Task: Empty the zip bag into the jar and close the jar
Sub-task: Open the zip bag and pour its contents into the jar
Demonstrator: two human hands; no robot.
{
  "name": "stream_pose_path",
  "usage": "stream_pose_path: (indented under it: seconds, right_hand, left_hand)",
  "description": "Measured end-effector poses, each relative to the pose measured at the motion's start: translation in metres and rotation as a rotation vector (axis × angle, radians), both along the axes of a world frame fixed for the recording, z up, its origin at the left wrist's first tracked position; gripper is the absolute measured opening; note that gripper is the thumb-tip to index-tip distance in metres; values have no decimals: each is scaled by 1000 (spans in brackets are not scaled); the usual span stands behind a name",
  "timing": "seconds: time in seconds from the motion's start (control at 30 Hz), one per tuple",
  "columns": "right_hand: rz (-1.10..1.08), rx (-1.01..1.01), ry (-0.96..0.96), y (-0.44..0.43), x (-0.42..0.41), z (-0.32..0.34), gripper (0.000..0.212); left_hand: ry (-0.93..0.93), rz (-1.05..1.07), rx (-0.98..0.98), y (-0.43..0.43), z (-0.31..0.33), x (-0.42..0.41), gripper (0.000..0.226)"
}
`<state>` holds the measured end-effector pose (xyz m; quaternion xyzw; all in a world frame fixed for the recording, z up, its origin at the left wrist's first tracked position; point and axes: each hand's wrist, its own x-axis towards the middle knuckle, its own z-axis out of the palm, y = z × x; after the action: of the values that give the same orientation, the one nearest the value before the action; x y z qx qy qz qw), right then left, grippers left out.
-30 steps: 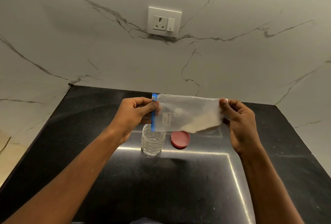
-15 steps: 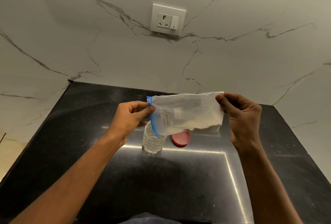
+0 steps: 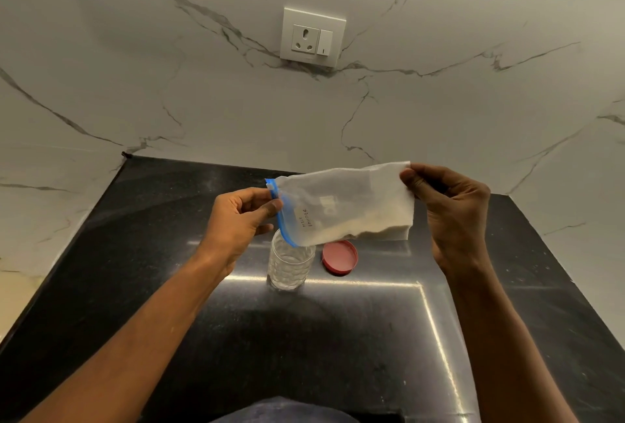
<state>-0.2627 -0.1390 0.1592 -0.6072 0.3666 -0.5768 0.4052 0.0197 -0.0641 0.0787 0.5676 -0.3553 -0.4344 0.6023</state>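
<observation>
A clear zip bag (image 3: 345, 206) with a blue zip strip and a handwritten label hangs sideways above the counter, pale powder lying along its lower edge. My left hand (image 3: 241, 219) pinches the blue zip end, which tilts down over the mouth of the clear dimpled jar (image 3: 289, 263). My right hand (image 3: 449, 209) grips the bag's upper far corner, raised higher than the zip end. The jar stands upright without a lid and looks empty. Its red lid (image 3: 340, 257) lies flat on the counter just right of the jar.
The black polished counter (image 3: 169, 287) meets a white marbled wall, which carries a socket and switch plate (image 3: 313, 37). The counter's left and right edges slope away toward me.
My right hand has lifted the bag's closed end, so the bag now slants with the zip end lower, right over the jar. The powder has slid a little toward the zip.
</observation>
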Motion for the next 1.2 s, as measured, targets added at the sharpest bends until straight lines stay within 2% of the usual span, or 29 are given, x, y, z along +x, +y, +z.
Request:
stream_pose_path:
  seconds: [1.2]
  right_hand:
    - [-38,-11,142,-2,7,13,12]
  left_hand:
    - [-15,24,-112,-2,-14,-7,21]
